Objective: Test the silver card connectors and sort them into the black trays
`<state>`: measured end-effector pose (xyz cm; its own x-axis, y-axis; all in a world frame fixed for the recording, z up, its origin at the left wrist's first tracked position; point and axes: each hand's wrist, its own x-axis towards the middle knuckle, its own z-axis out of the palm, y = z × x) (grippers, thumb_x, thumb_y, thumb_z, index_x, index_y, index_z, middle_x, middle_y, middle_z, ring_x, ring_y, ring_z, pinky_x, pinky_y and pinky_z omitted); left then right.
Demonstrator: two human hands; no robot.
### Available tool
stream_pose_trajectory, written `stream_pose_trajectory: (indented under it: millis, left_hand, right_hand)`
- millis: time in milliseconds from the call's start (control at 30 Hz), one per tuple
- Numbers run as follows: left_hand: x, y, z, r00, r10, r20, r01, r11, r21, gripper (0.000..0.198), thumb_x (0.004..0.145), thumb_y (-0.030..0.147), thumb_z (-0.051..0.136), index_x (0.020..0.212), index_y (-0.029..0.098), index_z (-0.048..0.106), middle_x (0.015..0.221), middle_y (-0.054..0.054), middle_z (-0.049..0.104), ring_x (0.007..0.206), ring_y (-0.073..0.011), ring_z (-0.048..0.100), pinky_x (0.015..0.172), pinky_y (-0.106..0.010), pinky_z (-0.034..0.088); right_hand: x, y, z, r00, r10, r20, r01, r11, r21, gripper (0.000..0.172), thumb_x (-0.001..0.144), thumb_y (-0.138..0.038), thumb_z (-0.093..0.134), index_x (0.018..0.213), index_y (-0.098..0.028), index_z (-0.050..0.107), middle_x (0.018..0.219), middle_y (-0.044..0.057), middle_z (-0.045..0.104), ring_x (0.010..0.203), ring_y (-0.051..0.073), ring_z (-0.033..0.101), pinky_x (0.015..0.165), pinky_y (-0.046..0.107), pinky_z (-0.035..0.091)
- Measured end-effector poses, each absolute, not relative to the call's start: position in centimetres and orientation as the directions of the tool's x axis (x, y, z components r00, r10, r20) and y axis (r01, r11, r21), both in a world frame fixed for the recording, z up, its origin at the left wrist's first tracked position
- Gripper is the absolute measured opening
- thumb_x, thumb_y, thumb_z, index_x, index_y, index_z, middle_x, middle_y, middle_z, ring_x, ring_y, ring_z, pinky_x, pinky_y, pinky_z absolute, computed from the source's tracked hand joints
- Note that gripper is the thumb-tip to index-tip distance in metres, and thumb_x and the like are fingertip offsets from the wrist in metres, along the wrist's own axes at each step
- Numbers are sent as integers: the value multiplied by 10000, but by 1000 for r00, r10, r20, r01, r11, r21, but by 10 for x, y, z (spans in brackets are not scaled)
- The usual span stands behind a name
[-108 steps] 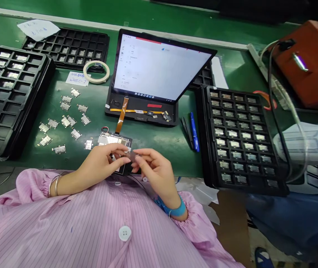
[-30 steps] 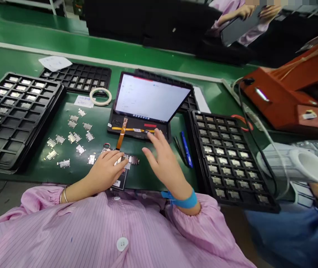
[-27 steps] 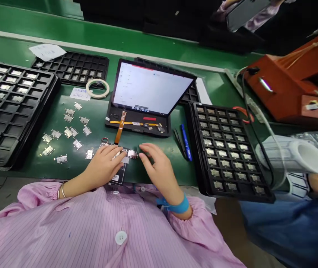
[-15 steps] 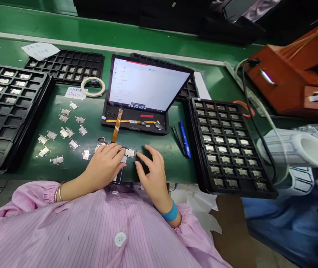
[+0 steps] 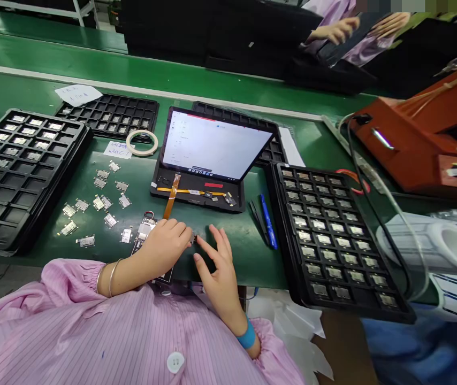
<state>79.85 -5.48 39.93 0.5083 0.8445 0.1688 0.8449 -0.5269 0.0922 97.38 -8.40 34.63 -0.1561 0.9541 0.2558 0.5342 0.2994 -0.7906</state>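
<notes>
Two bare hands work close together near the front edge of the green bench mat (image 5: 244,240), and from my remote seat one small gap matters most. A small metal-shielded module (image 5: 193,239) sits at the fingertips of the left hand (image 5: 164,246), on that hand's right side. The left hand is the nearer one: its fingers curl inward and meet the module, but they hide part of it, so I can't tell whether they really grip it. The right hand (image 5: 216,262) is open, with its fingers spread and nothing in them. Its index finger (image 5: 212,230) lies just to the right of the module, and its thumb (image 5: 197,258) lies just below.

The module is too small and too covered for me to read its long axis. Just left of it, under and beside the left hand, lies a circuit board (image 5: 144,229), with an orange flex ribbon cable (image 5: 171,203) running up from it towards a tablet (image 5: 212,147).

Green mat stretches to the right of the right hand as far as a pair of tweezers (image 5: 256,227) and a blue pen (image 5: 268,229). Beyond those, the edge of a black component tray (image 5: 279,230) bounds that side. Loose metal modules (image 5: 104,203) lie to the left of the board.
</notes>
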Motion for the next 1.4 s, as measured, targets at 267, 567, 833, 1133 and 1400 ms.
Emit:
stream_pose_trajectory:
  millis: [267,567,833,1133,1400]
  left_hand:
    - [800,-57,393,540,813,220,817,-569,98,24,927,152,582,915,149,602,824,-45,636,779,-227,573,658,-369,425]
    - [797,-56,392,501,827,256,830,-542,127,52,937,179,594,930,143,630,820,-35,651,792,-229,587,660,-366,420]
    - [796,-56,387,498,835,234,826,-539,166,54,937,179,603,946,146,644,837,-51,674,794,-220,600,696,-346,443]
    - [781,-63,408,432,868,244,849,-483,215,536,847,289,748,1295,92,530,1221,-124,673,1079,-273,629,870,-423,487]
    - [753,-84,403,517,846,135,818,-534,215,603,827,355,761,1327,111,526,1406,-144,571,1332,-323,496,1100,-549,402]
  right_hand:
    - [968,-88,351,-256,907,334,645,417,-641,337,957,-326,530,1238,-181,648,1583,159,320,1496,346,196,1138,643,287]
    - [958,-91,355,-235,880,413,757,432,-490,448,966,-322,522,1364,-118,538,1596,222,254,1471,389,245,1117,675,269]
    - [962,-89,353,-261,879,398,542,475,-694,471,974,-269,527,1441,-241,485,1645,100,168,1512,336,129,1158,646,236]
    - [963,-83,343,-135,938,319,478,343,-808,474,973,-297,542,1440,-245,480,1604,111,292,1494,286,230,1179,602,258]
    - [959,-82,344,-164,928,335,524,370,-767,367,967,-267,526,1323,-195,585,1546,134,396,1476,282,278,1169,580,299]
